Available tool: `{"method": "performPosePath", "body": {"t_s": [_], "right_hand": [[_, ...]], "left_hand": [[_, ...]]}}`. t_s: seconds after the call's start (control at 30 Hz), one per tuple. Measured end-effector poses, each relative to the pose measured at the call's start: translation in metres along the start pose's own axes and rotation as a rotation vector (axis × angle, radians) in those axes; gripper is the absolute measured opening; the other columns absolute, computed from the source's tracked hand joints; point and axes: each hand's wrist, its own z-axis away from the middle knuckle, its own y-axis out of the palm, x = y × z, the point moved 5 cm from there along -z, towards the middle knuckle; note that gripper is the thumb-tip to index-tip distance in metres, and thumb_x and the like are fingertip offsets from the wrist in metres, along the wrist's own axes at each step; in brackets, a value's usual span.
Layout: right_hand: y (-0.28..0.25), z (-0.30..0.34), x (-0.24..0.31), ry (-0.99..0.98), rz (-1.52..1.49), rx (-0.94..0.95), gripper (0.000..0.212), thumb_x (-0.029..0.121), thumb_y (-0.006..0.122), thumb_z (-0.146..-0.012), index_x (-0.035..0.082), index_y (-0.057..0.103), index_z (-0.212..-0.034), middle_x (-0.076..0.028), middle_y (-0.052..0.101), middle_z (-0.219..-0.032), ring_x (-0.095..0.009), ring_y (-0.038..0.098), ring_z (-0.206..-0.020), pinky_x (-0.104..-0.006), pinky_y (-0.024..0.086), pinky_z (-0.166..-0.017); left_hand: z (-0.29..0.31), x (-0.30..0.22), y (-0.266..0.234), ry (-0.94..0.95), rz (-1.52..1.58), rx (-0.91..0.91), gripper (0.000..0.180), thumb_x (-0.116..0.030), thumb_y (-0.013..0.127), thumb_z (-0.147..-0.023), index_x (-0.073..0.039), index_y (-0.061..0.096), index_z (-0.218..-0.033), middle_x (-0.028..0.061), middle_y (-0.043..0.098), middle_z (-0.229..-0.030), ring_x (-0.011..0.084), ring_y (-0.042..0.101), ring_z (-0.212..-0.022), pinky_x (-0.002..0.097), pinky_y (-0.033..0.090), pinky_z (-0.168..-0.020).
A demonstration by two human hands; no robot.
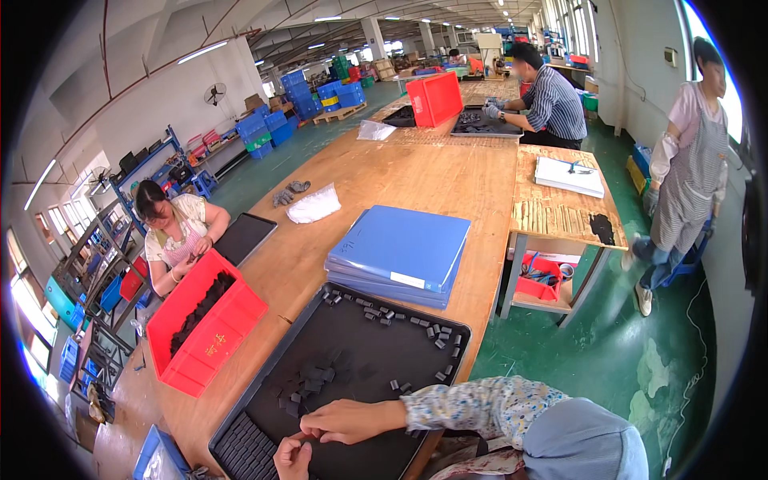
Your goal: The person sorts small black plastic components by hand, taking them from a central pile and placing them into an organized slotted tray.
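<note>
My right hand [344, 422], in a floral sleeve, reaches from the right over a large black tray [376, 464]. Its fingers are closed and meet the fingertips of my left hand [293, 459], which pinches at the lower edge of the view. Whatever is between the fingertips is too small to make out. Just beyond my hands lies a loose heap of small black pieces [316, 376]. Black blocks [248, 448] fill the tray's near left corner in tight rows. Several more small blocks [440, 336] are scattered along its far and right edges.
Blue binders [400, 248] are stacked beyond the tray. A tilted red bin [212, 328] of dark pieces stands left, beside a seated co-worker [176, 232]. Another person [552, 96] works at the far end; one in an apron [688, 176] stands right. Grey-blue cloth [588, 440] shows lower right.
</note>
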Motion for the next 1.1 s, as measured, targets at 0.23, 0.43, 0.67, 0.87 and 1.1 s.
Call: {"method": "performPosePath", "body": {"t_s": [0.23,0.43,0.67,0.87,1.1], "right_hand": [[-0.106,0.064,0.184,-0.841,-0.611,-0.493,0.017,0.013,0.069,-0.084,0.000,0.063,-0.074,-0.011,0.060,-0.071,-0.031,0.058,-0.068,-0.0583,0.048,-0.085],[-0.105,0.067,0.250,-1.236,-0.253,-0.258,0.031,-0.006,0.056,-0.090,0.002,0.060,-0.060,-0.002,0.054,-0.058,-0.009,0.054,-0.057,-0.0306,0.058,-0.093],[-0.090,0.074,0.239,-1.223,-0.418,-0.276,0.031,-0.015,0.054,-0.083,0.003,0.059,-0.058,-0.003,0.056,-0.060,-0.010,0.054,-0.056,-0.0362,0.059,-0.094],[-0.093,0.069,0.228,-1.171,-0.452,-0.318,0.028,-0.015,0.054,-0.078,0.003,0.059,-0.058,-0.004,0.057,-0.061,-0.011,0.055,-0.057,-0.0360,0.059,-0.094],[-0.092,0.068,0.219,-1.095,-0.515,-0.307,0.028,-0.016,0.050,-0.076,0.003,0.059,-0.058,-0.005,0.059,-0.062,-0.011,0.056,-0.057,-0.0368,0.059,-0.095]], "left_hand": [[0.014,0.034,-0.003,-0.284,0.267,0.165,0.009,-0.006,0.062,-0.096,0.000,0.066,-0.102,0.0076,0.070,-0.098,0.0112,0.065,-0.078,0.0248,0.053,-0.067],[0.010,0.051,0.016,-0.327,0.214,0.153,0.010,0.004,0.066,-0.090,0.001,0.056,-0.089,0.0157,0.070,-0.099,0.0155,0.068,-0.080,0.0276,0.057,-0.074],[0.015,0.046,0.025,-0.277,0.333,0.141,0.018,0.003,0.072,-0.086,0.003,0.065,-0.103,0.0114,0.071,-0.098,0.0129,0.067,-0.080,0.0261,0.056,-0.075],[0.019,0.064,0.022,-0.363,0.194,0.233,0.014,-0.001,0.074,-0.086,0.003,0.071,-0.099,0.0045,0.070,-0.082,0.0080,0.063,-0.072,0.0223,0.053,-0.068],[0.014,0.060,0.024,-0.353,0.166,0.237,0.014,-0.002,0.073,-0.088,0.004,0.067,-0.099,0.0107,0.073,-0.092,0.0108,0.067,-0.077,0.0240,0.055,-0.070]]}}
